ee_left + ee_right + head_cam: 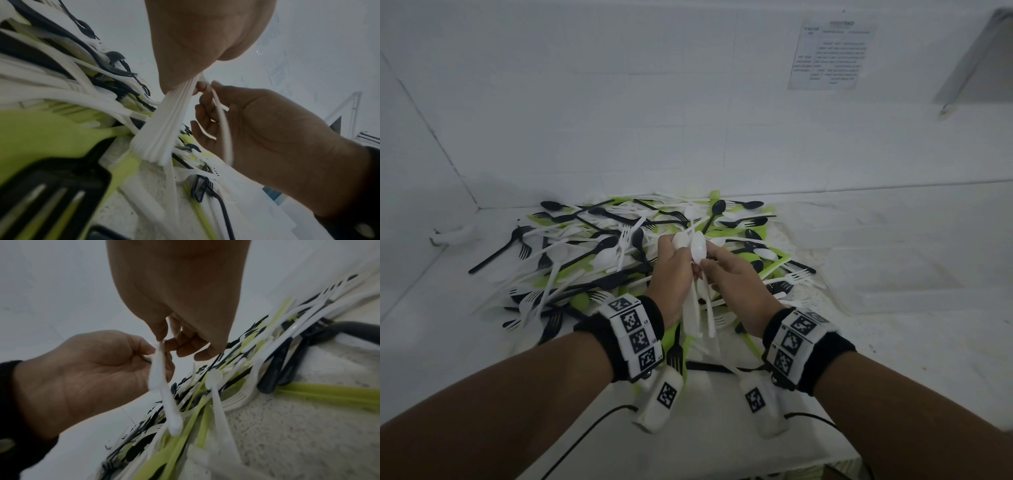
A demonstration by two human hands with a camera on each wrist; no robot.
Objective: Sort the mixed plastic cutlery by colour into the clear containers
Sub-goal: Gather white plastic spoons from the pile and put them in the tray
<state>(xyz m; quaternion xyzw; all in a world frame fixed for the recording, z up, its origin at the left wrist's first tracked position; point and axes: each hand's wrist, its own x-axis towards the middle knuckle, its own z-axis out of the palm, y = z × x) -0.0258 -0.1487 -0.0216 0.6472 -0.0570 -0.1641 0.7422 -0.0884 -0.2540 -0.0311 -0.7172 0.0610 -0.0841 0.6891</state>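
**White spoons gathered above the heap**

We see both hands meeting over the middle of the pile (619,260), a tangle of black, white and green forks and spoons on the white counter (893,308). The left hand (671,274) has its fingers curled tight round a bundle of white spoons (158,129), bowls up, handles hanging toward 6 o'clock. The right hand (736,281), just beside it at 3 o'clock, pinches one more white spoon (698,250) between thumb and fingertips, touching the bundle. A printed sheet (828,54) hangs on the wall at 1 o'clock. We cannot make out clear containers for certain.
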